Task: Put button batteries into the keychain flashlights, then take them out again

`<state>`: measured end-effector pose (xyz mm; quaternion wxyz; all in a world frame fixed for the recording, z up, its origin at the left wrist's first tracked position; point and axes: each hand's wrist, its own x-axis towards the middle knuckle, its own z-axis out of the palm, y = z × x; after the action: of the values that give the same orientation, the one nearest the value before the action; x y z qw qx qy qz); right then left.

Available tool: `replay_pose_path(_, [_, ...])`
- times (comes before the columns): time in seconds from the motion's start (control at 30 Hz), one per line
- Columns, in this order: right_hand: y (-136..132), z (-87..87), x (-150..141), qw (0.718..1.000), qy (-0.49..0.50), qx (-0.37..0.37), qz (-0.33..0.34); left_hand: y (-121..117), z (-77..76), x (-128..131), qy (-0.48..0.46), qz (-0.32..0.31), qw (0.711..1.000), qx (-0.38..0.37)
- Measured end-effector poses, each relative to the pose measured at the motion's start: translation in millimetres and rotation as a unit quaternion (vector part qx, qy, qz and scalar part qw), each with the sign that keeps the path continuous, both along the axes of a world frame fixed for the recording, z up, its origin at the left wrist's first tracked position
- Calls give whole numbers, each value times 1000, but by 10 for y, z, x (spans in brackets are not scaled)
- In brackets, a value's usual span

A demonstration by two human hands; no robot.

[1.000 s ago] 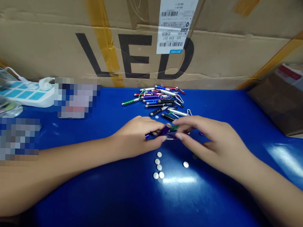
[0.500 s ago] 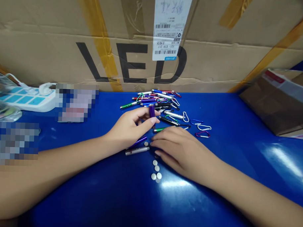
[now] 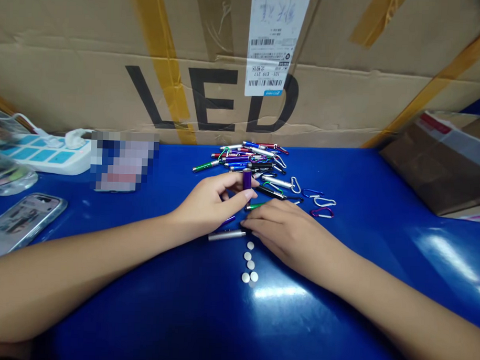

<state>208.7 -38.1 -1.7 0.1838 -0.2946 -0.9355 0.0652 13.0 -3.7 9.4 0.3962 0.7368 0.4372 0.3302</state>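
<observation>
My left hand [image 3: 218,200] pinches a purple metal tube [image 3: 247,180] between thumb and fingers, its open end facing up. Just to the right, my right hand [image 3: 285,223] rests low over the table with its fingers bent together. Its fingertips are at the end of a silver tube [image 3: 226,235], and whatever they hold is hidden. A second purple tube [image 3: 228,220] lies partly under my left hand. Several round silver button batteries [image 3: 250,265] lie on the table below my right fingers. Behind both hands is a pile of small coloured penlights with carabiner clips [image 3: 260,158].
Loose carabiner clips [image 3: 323,202] lie right of the pile. A large cardboard box [image 3: 213,37] stands along the back. At left are a white power strip [image 3: 67,155] and a phone [image 3: 26,222]. A brown package [image 3: 437,160] sits at right on the blue table [image 3: 160,314].
The silver tube has shifted slightly right. The battery beside it is out of sight, and another now shows at the top of the group. My right fingers have drawn closer together.
</observation>
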Motion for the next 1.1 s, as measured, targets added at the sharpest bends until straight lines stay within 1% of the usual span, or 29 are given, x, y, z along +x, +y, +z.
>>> replay_pose_path(0.1, [17,8,5,1000,-13,-3,-2,-2,-16,0,7,-2,1000,0])
replay_pose_path(0.23, [2,46,-32,999,-20,-27,-15,-14,-8,-1,11,-6,1000,-1])
replay_pose_path(0.47, [-26,87,-164,1000,4,-15,-2,28,92,-41,-64,11,998,20])
replay_pose_path(0.57, [49,136,-274,1000,-15,-9,-12,51,134,-67,-84,21,996,35])
replay_pose_path(0.67, [152,208,-436,998,-52,-19,-40,57,149,-86,-91,32,994,51])
replay_pose_path(0.77, [232,266,-612,992,-67,-53,-94,56,148,-98,-93,27,994,56])
replay_pose_path(0.87, [278,272,-752,989,-57,-94,-102,61,151,-108,-99,26,993,66])
replay_pose_path(0.93, [302,251,-809,988,-52,-108,-102,69,154,-114,-102,28,991,78])
replay_pose_path(1.03, [332,221,-808,988,-32,-112,-104,87,151,-126,-100,29,990,93])
replay_pose_path(1.1, [328,234,-727,989,-26,-102,-102,101,141,-135,-101,26,990,98])
